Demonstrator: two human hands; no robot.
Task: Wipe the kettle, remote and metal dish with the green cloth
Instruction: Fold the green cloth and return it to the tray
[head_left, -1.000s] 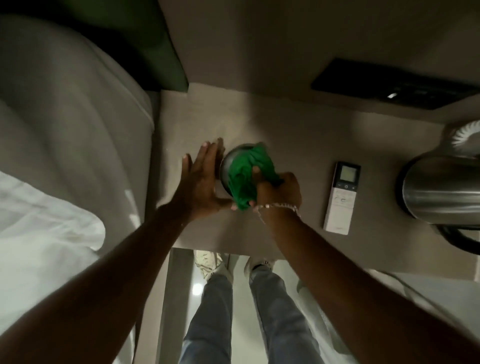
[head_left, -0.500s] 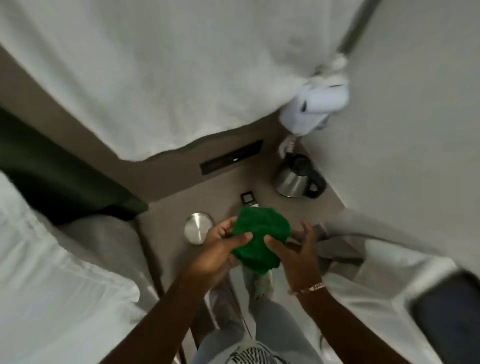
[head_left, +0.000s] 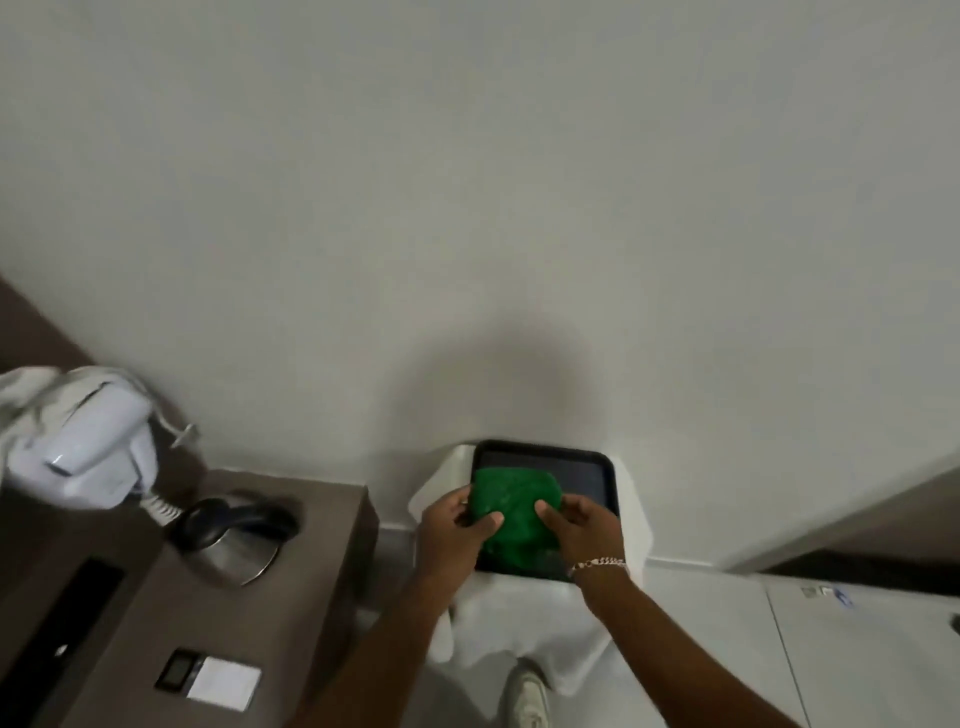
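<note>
The green cloth (head_left: 514, 506) is bunched between both hands, over a black tray (head_left: 587, 467). My left hand (head_left: 457, 530) grips its left side, my right hand (head_left: 579, 530) its right side, thumbs on top. The steel kettle (head_left: 234, 540) with a black lid and handle stands on the brown side table (head_left: 322, 519) at the left. The white remote (head_left: 210, 678) lies on that table nearer to me. The metal dish is out of view.
The tray rests on a white cloth-covered stand (head_left: 524, 618) against the pale wall. A white wall phone (head_left: 88, 441) hangs at the far left above the table. A black panel (head_left: 62, 629) is set in the table. My shoe (head_left: 527, 696) shows below.
The view has swung right from the side table to the tray. One second ago the cloth was inside the metal dish; now both hands hold it over the black tray.
</note>
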